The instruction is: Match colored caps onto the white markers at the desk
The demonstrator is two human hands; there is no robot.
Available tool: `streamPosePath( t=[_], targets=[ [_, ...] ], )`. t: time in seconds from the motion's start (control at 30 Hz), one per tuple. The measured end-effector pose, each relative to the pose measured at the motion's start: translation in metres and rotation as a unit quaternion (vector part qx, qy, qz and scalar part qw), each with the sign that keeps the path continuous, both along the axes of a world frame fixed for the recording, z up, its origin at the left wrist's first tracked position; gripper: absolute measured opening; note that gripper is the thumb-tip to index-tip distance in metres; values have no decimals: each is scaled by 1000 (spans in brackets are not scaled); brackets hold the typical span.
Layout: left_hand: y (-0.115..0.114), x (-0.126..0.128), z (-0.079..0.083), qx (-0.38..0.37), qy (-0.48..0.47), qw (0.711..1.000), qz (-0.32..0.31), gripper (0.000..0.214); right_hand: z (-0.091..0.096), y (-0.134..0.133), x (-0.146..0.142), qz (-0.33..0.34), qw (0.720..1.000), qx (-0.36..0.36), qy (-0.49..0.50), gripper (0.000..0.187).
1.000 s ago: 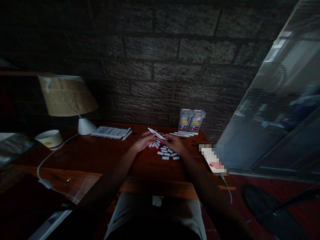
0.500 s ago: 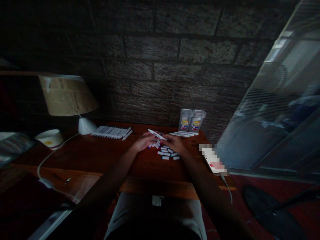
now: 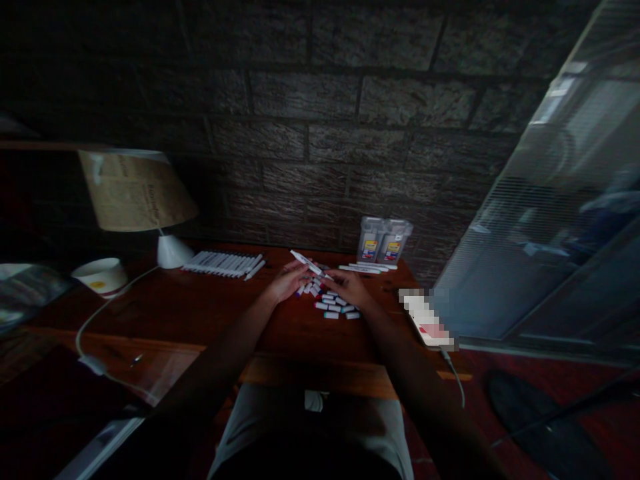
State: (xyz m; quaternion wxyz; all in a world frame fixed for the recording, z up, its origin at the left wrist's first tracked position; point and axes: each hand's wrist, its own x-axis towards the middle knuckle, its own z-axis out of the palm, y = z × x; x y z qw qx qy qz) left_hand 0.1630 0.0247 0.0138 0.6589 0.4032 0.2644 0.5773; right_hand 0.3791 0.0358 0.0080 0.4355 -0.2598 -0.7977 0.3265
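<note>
A slim white marker (image 3: 306, 261) slants over the table, with its upper end pointing up and left. My left hand (image 3: 290, 280) is closed around its body. At the lower right end, the fingers of my right hand (image 3: 346, 284) pinch the marker's white cap (image 3: 328, 276). A thin dark section shows between body and cap; whether they are fully apart I cannot tell. Below and between my hands lies a loose pile of short white marker caps (image 3: 331, 315) with coloured ends. Part of the pile is hidden behind my right hand.
Several white markers lie in a row (image 3: 220, 264) beside a lamp (image 3: 173, 253). A bowl (image 3: 101, 277) stands at the left, near the lamp's cord. Two clear cases (image 3: 384, 240) stand by the wall, behind more markers (image 3: 367, 268). A phone (image 3: 427, 323) with a cable lies right.
The marker has shifted up and left in my left hand, away from my right fingers. A dark section now shows near its lower end. My arms have barely moved.
</note>
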Motion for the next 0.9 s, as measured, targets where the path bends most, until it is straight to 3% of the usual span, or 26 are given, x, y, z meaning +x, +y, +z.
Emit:
streamPosePath(
  t=[0.2, 0.53, 0.8, 0.9],
  targets=[
    [6, -6, 2, -24, -60, 994, 91, 17, -8, 10, 6, -67, 997, 21, -28, 29],
    [7, -4, 2, -41, -58, 994, 84, 20, -7, 8, 14, -79, 983, 13, -167, 20],
    [4, 0, 1, -9, -8, 998, 64, 30, -6, 8, 9, -78, 993, 13, -93, 25],
    [0, 4, 1, 12, 21, 999, 48, 37, 1, 0, 3, -38, 998, -15, -55, 29]
  ],
)
